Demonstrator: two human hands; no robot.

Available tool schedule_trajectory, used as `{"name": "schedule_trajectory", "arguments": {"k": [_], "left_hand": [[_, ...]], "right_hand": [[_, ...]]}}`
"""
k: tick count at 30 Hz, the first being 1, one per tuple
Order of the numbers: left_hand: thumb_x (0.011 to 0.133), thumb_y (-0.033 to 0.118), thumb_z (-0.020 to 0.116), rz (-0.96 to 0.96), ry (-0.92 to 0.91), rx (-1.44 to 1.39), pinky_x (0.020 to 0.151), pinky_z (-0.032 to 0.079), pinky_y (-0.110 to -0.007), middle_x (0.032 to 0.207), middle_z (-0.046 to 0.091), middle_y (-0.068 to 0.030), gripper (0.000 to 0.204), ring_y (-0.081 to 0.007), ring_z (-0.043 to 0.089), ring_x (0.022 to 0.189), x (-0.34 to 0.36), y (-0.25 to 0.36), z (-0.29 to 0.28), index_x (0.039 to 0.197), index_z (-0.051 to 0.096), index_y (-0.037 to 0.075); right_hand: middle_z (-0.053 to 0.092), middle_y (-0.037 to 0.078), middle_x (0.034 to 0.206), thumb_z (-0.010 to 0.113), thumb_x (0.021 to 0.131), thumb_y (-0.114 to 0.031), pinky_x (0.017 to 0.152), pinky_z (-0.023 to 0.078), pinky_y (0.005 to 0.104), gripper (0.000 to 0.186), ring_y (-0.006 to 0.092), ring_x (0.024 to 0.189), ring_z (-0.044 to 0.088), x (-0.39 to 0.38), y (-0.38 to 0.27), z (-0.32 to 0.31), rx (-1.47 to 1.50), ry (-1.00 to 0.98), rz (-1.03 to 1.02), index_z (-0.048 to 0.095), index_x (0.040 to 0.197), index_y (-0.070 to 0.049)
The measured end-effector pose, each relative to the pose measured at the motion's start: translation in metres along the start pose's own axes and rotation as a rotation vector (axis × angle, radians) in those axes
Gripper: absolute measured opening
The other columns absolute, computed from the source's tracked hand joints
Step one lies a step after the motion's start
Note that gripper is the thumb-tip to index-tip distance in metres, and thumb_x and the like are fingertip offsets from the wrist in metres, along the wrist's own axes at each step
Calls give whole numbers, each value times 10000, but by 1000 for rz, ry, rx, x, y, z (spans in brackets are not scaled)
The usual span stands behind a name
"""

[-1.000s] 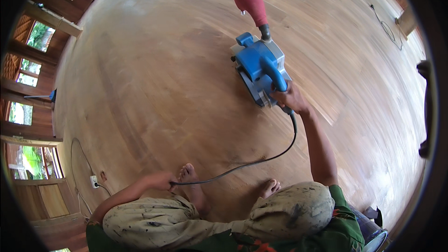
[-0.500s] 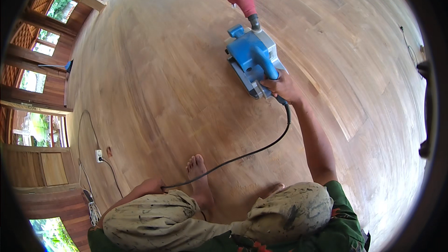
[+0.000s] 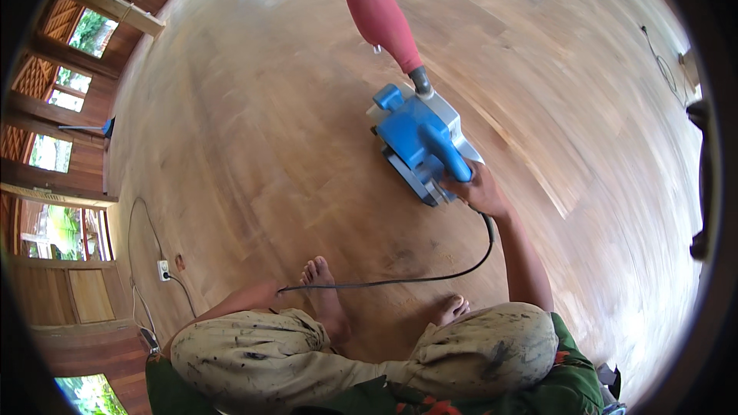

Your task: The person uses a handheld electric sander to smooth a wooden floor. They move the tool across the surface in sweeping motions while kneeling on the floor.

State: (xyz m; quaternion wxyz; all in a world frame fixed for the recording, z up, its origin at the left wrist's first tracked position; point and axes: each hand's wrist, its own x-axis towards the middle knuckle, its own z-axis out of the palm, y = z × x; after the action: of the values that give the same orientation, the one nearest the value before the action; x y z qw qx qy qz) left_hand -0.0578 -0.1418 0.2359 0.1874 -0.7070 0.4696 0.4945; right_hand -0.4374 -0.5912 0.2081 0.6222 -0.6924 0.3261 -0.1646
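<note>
A blue and silver belt sander with a red dust bag rests on the wooden floor in front of me. My right hand grips its rear handle, with the arm stretched forward. A black cord runs from below that handle in a low curve to my left hand, which is closed on it beside my left knee. The fingers of my left hand are small and partly hidden. My bare feet show between the cord and my paint-stained trousers.
A white socket block with plugged leads lies on the left near the wooden wall. A blue tool with a pole is by that wall farther up. A coiled lead lies at the far right.
Since half a second ago the sander and my right hand have moved back toward my body. The cord's curve hangs lower, across my toes. Both hands keep their grip.
</note>
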Motion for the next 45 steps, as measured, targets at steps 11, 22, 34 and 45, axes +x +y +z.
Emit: {"name": "schedule_trajectory", "arguments": {"k": [11,22,34,45], "left_hand": [[938,218,658,395,-235,18,798,525,-490,915,752,-156,184,-376,717,920,47,54,-34,1027,775,107],[917,244,692,396,-233,201,806,517,-494,990,756,-168,223,-377,709,930,70,56,-26,1078,765,109],[954,184,683,233,-83,-71,793,523,-476,980,744,-198,200,-381,712,898,48,13,6,1096,755,64],[987,219,679,-8,-22,-175,728,501,-426,866,703,-202,240,-301,645,760,19,12,13,1124,735,30]], "right_hand": [[639,27,776,814,796,-149,687,478,338,210,151,738,582,-187,25,-23,-59,2,284,679,926,-53],[647,53,791,785,816,-122,735,487,358,191,178,752,576,-189,11,-10,-132,3,140,658,936,-45],[602,20,755,777,874,-214,583,466,297,245,119,658,580,28,22,57,54,-46,-162,672,1009,-38],[747,238,991,782,808,-284,840,554,455,403,386,961,735,140,31,135,1,86,-169,700,1102,-22]]}}
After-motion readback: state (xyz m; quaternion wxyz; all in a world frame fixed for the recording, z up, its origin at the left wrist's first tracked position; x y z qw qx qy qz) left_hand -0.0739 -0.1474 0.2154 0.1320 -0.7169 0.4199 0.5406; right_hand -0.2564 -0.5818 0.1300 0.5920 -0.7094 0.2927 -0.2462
